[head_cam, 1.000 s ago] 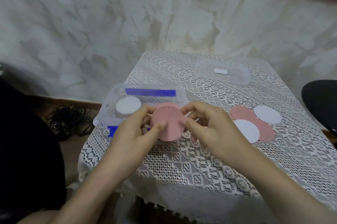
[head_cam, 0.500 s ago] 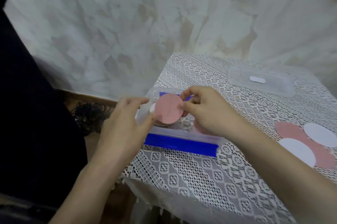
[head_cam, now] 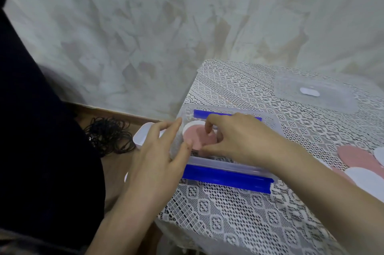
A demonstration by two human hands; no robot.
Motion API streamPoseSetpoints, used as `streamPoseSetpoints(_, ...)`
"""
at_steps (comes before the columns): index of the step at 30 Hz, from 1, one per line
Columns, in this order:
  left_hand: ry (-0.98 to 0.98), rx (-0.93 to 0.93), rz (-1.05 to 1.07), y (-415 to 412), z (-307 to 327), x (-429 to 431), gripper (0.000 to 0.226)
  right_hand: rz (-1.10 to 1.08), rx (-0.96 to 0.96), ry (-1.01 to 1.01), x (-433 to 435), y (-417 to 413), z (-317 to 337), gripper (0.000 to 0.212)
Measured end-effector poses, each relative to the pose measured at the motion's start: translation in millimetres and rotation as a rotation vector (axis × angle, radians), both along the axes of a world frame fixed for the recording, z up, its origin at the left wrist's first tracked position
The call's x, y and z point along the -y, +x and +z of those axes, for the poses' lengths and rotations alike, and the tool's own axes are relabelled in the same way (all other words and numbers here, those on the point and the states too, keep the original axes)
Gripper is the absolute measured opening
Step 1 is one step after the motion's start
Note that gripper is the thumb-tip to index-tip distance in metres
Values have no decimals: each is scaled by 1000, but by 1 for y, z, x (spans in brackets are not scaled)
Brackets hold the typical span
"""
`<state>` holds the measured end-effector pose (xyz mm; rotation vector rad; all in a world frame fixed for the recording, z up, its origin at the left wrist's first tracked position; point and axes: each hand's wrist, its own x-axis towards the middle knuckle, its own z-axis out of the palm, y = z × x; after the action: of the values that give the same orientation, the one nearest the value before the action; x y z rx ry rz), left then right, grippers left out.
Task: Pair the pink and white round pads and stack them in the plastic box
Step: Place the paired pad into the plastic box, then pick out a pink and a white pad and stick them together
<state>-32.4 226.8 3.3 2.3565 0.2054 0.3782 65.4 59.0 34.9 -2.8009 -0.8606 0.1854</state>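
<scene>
- Part of the pink pad (head_cam: 198, 136) is hidden under the right hand (head_cam: 239, 140). Of the white pad (head_cam: 192, 125) beneath it, only a crescent is seen at the far left.
- The loose pads (head_cam: 357, 158), pink and white and overlapping, are cut off by the right frame edge. Their number cannot be told.
- The left of the view is filled by a dark shape that cannot be made out. A tangle of black bands (head_cam: 110, 136) is seen on the floor beside it.
- The plastic box (head_cam: 218, 161), clear with blue clips (head_cam: 226, 177) on its near and far sides, is set at the left edge of the bench (head_cam: 239, 223), which is covered by a lace cloth (head_cam: 228, 88). The pink pad is laid on the white pad in the box's left end.
- Right grip: fingers curled, index tip on the pad's far part, thumb at its near rim. The pink pad is pinched.
- Left hand (head_cam: 158, 157) grip: fingers straight along the box's left wall, thumb tip touching the pink pad's rim. Nothing is held.
- The clear lid (head_cam: 332, 101) is laid well apart at the far side. A white label (head_cam: 309, 91) is seen on it, but no writing can be read.
</scene>
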Motion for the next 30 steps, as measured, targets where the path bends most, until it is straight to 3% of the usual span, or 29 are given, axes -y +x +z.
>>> streamPoseSetpoints(5,6,4,-6,1,-1,-1,49,9,44,15,-7,8,-4,35)
streamPoseSetpoints(14,84,-4,11,1,3,-1,50,62,129,18,-6,13,-10,33)
streamPoseSetpoints(19,295,-42,45,0,21,1,58,92,185,-2,0,4,2,41)
streamPoseSetpoints(23,522,-2,70,4,34,8,54,96,295,-9,18,-10,17,44)
streamPoseSetpoints(30,717,48,1,34,36,58,44,-1,481,-68,67,-35,25,42)
